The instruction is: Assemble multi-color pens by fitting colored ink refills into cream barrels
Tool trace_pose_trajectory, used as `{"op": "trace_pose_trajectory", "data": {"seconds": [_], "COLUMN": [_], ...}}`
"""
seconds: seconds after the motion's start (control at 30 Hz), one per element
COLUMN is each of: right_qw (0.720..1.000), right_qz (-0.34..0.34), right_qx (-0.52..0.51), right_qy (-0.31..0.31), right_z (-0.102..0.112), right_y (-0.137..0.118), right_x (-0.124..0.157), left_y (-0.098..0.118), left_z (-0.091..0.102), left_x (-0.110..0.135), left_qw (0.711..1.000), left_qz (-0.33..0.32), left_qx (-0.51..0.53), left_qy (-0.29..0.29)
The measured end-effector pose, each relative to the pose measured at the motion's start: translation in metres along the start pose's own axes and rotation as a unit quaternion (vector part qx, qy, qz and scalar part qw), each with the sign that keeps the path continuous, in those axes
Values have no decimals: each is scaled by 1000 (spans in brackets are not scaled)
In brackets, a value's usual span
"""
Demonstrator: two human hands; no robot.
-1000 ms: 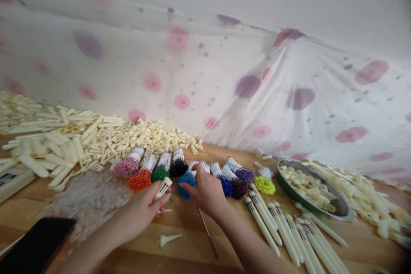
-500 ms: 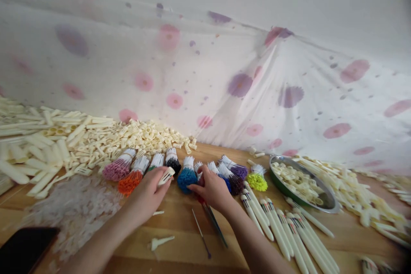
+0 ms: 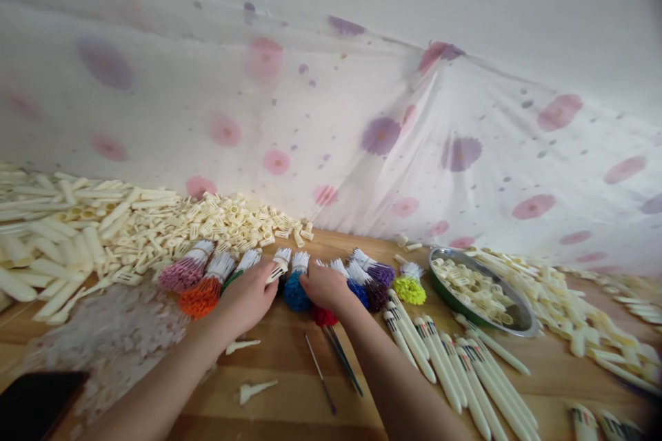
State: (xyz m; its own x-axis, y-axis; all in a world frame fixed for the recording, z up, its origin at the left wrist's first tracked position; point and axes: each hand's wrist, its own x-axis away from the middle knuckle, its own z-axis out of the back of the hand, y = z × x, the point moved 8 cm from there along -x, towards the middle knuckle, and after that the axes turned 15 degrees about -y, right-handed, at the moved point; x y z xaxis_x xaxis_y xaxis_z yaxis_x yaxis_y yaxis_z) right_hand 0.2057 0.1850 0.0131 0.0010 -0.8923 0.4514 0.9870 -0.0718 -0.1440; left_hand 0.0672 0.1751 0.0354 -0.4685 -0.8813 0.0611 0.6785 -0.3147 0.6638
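Note:
My left hand (image 3: 252, 295) pinches a small cream slotted plastic pen part (image 3: 278, 273), held upright in front of the black bundle. My right hand (image 3: 325, 287) reaches in between the blue bundle (image 3: 296, 291) and the red bundle (image 3: 325, 317), its fingers bent together. What its fingertips hold, if anything, is hidden. These bundles are thin white sticks with coloured ends, like pen refills. Left of my hands lie a pink bundle (image 3: 181, 275) and an orange bundle (image 3: 201, 298); to the right are a purple bundle (image 3: 380, 274) and a yellow bundle (image 3: 409, 288).
Cream pen parts (image 3: 227, 220) are heaped at the back left. Clear plastic bits (image 3: 114, 331) and a dark phone-like slab (image 3: 41, 400) lie left. Tweezers (image 3: 345, 362) and a thin stick (image 3: 321, 375) lie in front. Right are assembled pens (image 3: 455, 372) and a metal bowl (image 3: 525, 320) of parts.
My right hand has moved slightly left and up, further in among the bundles. My left hand has shifted slightly right, still with the slotted part. The view has shifted a little.

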Motion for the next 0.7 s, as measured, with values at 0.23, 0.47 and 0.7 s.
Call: {"op": "trace_pose_trajectory", "data": {"seconds": [0.23, 0.47, 0.7], "right_qw": [994, 987, 981], "right_qz": [58, 116, 149], "right_qx": [40, 32, -62], "right_qy": [-87, -103, -104], "right_z": [3, 2, -11], "right_y": [-8, -1, 5], "right_x": [-10, -2, 24], "left_y": [12, 6, 4], "left_z": [-33, -68, -79], "left_x": [15, 8, 11], "left_qw": [979, 897, 858], "left_qz": [8, 81, 89], "left_qx": [197, 419, 495], "left_qy": [-54, -115, -103]}}
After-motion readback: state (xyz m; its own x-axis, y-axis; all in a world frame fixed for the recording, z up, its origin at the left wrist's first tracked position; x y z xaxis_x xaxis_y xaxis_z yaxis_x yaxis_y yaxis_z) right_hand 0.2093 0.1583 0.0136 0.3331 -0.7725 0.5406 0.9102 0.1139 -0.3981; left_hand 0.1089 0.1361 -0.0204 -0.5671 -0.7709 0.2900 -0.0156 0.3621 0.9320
